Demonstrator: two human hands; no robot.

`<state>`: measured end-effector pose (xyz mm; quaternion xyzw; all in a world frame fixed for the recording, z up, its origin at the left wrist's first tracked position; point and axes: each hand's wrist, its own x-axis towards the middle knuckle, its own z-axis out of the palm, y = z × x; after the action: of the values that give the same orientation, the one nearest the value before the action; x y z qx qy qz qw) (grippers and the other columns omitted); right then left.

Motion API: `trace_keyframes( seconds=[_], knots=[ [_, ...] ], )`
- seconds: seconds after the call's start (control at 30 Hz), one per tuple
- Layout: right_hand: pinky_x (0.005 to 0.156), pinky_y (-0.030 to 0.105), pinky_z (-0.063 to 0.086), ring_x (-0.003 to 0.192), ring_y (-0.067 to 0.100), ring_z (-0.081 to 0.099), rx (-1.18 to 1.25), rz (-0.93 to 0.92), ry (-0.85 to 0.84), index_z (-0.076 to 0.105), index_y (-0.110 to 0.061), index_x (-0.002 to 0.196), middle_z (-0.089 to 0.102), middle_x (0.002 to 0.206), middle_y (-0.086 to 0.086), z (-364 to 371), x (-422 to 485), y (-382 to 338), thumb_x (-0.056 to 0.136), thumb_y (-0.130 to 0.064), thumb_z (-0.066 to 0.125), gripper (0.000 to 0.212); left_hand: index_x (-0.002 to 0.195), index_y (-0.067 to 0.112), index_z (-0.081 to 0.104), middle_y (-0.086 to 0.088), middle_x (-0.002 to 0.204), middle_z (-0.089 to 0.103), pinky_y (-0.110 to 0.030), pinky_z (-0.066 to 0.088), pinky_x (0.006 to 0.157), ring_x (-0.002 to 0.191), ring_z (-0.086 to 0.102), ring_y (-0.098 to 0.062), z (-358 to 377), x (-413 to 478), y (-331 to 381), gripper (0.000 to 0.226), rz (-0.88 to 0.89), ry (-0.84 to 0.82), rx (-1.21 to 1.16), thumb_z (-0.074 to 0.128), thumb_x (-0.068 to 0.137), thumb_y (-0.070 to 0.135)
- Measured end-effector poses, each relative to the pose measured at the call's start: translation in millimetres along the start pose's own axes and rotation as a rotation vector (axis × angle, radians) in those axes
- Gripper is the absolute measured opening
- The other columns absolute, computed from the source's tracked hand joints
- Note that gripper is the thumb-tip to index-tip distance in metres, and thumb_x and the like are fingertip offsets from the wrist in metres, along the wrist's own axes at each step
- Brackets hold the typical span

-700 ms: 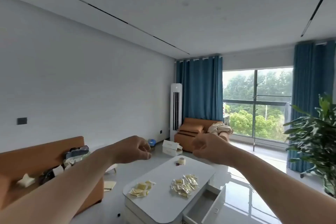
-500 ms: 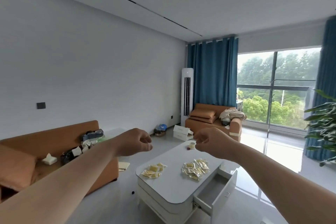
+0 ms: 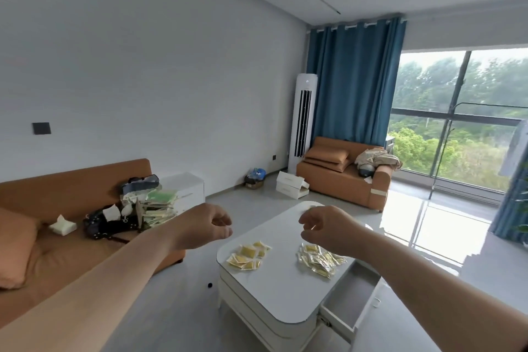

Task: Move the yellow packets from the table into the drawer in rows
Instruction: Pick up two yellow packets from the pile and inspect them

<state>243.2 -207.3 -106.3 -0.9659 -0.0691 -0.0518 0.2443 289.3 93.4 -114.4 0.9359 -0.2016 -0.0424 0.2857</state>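
Two heaps of yellow packets lie on the white table point(image 3: 271, 288): a small heap point(image 3: 248, 255) on the left and a larger, shinier heap point(image 3: 320, 258) on the right. The table's drawer point(image 3: 350, 298) stands pulled out on the right side, and nothing shows inside it. Both my arms are stretched out in the air above the table. My left hand point(image 3: 207, 226) hangs with loosely curled fingers and holds nothing. My right hand point(image 3: 325, 227) floats above the larger heap, fingers loosely curled, nothing in it.
An orange sofa point(image 3: 57, 237) with bags and clutter runs along the left wall. A second orange sofa point(image 3: 343, 171) sits by the window, beside a tall white air conditioner point(image 3: 303, 120). White boxes point(image 3: 291, 184) lie on the grey floor.
The view has tilted down and turned left, so the table and drawer sit higher and larger in frame. Both hands have stayed raised and drifted slightly apart, with fingers loosening.
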Motion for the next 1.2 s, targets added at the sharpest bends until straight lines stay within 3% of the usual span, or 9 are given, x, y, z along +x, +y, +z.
trace_keyframes(
  seconds=[0.47, 0.83, 0.9, 1.07, 1.2],
  knots=[
    [0.069, 0.01, 0.04, 0.089, 0.007, 0.061, -0.023, 0.087, -0.028, 0.068, -0.022, 0.115, 0.064, 0.101, -0.011, 30, 167, 52, 0.087, -0.03, 0.067, 0.028, 0.118, 0.025, 0.064, 0.009, 0.113, 0.066, -0.031, 0.049, 0.096, 0.104, 0.06, -0.005, -12, 178, -83, 0.033, -0.038, -0.074, -0.031, 0.066, 0.088, 0.039],
    [0.09, 0.029, 0.052, 0.094, 0.013, 0.065, 0.058, 0.167, -0.055, 0.068, -0.018, 0.115, 0.065, 0.097, -0.011, 65, 382, 162, 0.086, -0.026, 0.069, 0.029, 0.12, 0.02, 0.064, 0.005, 0.112, 0.066, -0.02, 0.048, 0.08, 0.099, 0.061, -0.005, 9, 412, -143, 0.033, -0.041, -0.16, -0.036, 0.065, 0.09, 0.035],
    [0.088, 0.027, 0.052, 0.092, 0.013, 0.065, 0.079, 0.178, -0.066, 0.069, -0.018, 0.114, 0.065, 0.096, -0.01, 73, 417, 174, 0.086, -0.026, 0.069, 0.029, 0.118, 0.02, 0.065, 0.005, 0.111, 0.066, -0.019, 0.048, 0.076, 0.098, 0.061, -0.005, 8, 446, -155, 0.032, -0.046, -0.171, -0.023, 0.065, 0.09, 0.034],
    [0.085, 0.023, 0.05, 0.091, 0.012, 0.065, 0.124, 0.21, -0.09, 0.069, -0.019, 0.114, 0.067, 0.098, -0.008, 90, 497, 192, 0.086, -0.027, 0.071, 0.03, 0.118, 0.022, 0.064, 0.006, 0.112, 0.066, -0.025, 0.05, 0.087, 0.101, 0.061, -0.006, 2, 514, -192, 0.031, -0.072, -0.184, -0.043, 0.065, 0.09, 0.036],
    [0.084, 0.027, 0.053, 0.091, 0.013, 0.065, 0.169, 0.263, -0.083, 0.069, -0.021, 0.111, 0.069, 0.098, -0.007, 109, 553, 201, 0.084, -0.026, 0.071, 0.028, 0.118, 0.02, 0.065, 0.006, 0.11, 0.066, -0.017, 0.048, 0.077, 0.099, 0.062, -0.006, 0, 564, -227, 0.03, -0.079, -0.193, -0.064, 0.066, 0.091, 0.034]
  ],
)
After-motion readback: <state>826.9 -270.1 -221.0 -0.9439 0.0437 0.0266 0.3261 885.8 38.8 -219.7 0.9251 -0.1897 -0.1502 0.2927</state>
